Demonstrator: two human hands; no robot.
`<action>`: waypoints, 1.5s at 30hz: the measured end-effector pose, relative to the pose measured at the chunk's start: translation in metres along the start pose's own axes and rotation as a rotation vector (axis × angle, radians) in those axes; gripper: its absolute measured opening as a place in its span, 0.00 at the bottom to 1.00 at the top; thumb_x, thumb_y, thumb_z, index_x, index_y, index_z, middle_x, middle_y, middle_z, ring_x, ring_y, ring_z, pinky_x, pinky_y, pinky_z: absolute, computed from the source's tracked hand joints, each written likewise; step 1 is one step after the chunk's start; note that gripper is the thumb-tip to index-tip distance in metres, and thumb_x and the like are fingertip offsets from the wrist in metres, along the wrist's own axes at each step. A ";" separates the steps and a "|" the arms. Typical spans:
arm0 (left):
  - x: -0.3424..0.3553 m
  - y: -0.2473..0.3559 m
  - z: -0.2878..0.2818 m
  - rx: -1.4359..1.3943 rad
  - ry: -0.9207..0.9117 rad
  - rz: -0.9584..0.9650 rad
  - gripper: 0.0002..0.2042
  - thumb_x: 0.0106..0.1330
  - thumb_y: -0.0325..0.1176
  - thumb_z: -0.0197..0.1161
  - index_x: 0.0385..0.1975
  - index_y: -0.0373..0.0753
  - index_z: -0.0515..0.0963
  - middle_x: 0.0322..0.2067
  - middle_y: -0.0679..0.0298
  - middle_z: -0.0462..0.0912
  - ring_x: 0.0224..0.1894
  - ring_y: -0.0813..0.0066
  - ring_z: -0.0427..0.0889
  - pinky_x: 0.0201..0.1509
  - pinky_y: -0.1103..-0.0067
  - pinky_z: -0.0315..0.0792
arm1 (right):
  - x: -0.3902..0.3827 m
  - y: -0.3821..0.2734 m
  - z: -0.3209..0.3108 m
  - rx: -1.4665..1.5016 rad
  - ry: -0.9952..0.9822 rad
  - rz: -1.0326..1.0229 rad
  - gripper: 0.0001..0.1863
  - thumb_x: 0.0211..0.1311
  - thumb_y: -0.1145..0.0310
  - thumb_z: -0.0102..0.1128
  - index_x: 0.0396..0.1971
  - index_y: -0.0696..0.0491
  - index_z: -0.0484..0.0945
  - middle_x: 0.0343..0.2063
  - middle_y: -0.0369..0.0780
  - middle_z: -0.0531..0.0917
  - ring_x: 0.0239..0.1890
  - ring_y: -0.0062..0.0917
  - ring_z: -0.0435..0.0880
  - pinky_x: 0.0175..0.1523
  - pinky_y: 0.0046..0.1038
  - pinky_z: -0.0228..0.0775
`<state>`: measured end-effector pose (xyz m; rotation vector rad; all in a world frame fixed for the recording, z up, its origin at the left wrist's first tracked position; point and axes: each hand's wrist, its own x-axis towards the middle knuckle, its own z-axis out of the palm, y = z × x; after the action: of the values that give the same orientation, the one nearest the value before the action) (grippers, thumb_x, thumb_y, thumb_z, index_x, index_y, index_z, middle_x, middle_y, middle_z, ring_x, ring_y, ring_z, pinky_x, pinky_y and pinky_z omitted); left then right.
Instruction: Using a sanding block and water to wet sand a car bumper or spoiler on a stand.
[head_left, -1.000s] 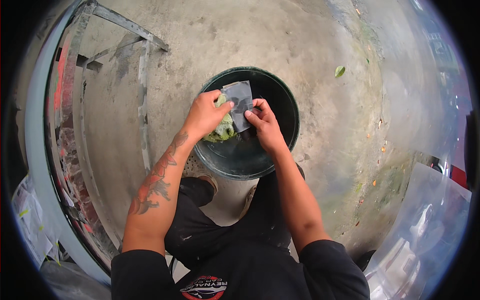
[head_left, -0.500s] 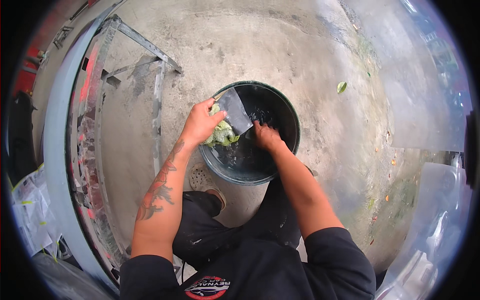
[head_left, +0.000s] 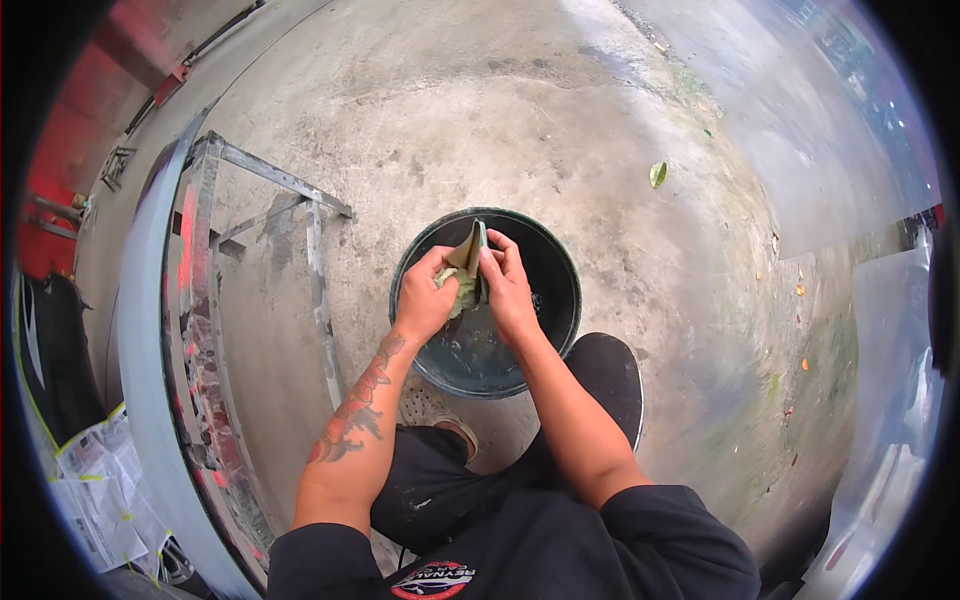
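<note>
Currently: left hand (head_left: 424,297) clamped on fuzzy green cloth (head_left: 464,295) | right hand (head_left: 509,292) pinching folded brown-backed sheet (head_left: 463,255) | round dark tub (head_left: 480,368) below

A basin (head_left: 470,365) stands on the floor (head_left: 420,140), a frame (head_left: 280,180) to its left, a leaf (head_left: 658,174) beyond its far right edge, a shoe (head_left: 425,405) just outside its near left edge. Over the basin, a sheet (head_left: 464,250) stands between the left hand (head_left: 423,290) and right hand (head_left: 508,290), a cloth (head_left: 464,293) nearer the near edge.
</note>
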<state>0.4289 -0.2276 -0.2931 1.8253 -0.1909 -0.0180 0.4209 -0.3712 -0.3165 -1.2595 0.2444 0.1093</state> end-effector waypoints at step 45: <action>-0.003 -0.048 -0.010 0.331 -0.221 -0.501 0.40 0.69 0.52 0.64 0.75 0.38 0.57 0.53 0.46 0.83 0.57 0.57 0.82 0.61 0.70 0.73 | 0.036 0.029 -0.061 -0.711 -0.329 0.151 0.33 0.53 0.47 0.77 0.53 0.52 0.79 0.43 0.47 0.87 0.47 0.36 0.86 0.52 0.34 0.76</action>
<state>0.4334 -0.2054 -0.3365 2.1587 0.1212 -0.5698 0.4422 -0.4224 -0.3701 -1.8985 0.0057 0.5671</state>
